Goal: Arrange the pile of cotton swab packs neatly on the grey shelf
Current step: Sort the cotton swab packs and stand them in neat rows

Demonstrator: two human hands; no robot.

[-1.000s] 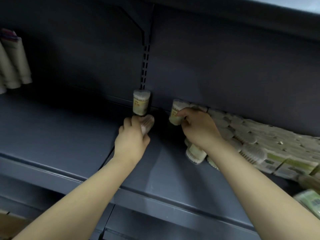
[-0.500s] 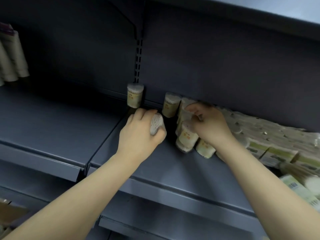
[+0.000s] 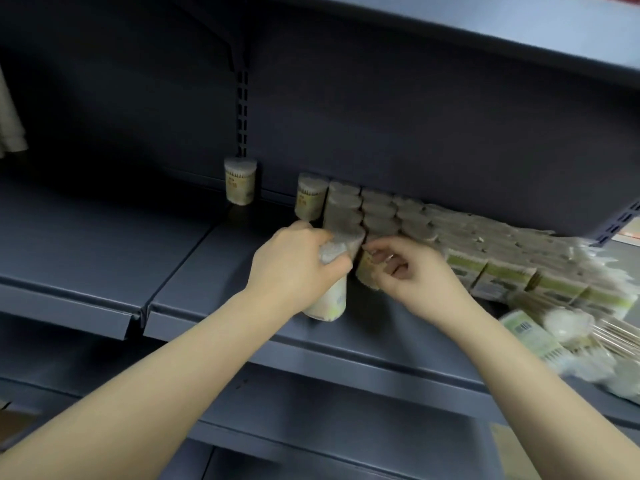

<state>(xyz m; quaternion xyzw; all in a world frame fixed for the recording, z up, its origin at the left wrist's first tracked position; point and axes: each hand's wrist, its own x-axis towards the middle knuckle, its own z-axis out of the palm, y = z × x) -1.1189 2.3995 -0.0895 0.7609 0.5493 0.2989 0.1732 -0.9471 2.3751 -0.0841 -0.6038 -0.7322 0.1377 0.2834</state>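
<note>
The grey shelf (image 3: 242, 265) is carrying rows of cotton swab packs (image 3: 377, 213) against its back wall. The left hand (image 3: 294, 268) is gripping one tub (image 3: 329, 299) beside them; the right hand (image 3: 412, 268) is pinching another tub (image 3: 367, 275). Crowding them in risks toppling the neighbouring rows.

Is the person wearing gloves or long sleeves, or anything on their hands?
No gloves and no sleeves in view. Both forearms are bare from the bottom edge of the picture right up to the wrists. The left hand and the right hand are bare too. I see no watch or bracelet on either wrist. The picture is a bit blurry, so a thin ring could be missed.
</note>
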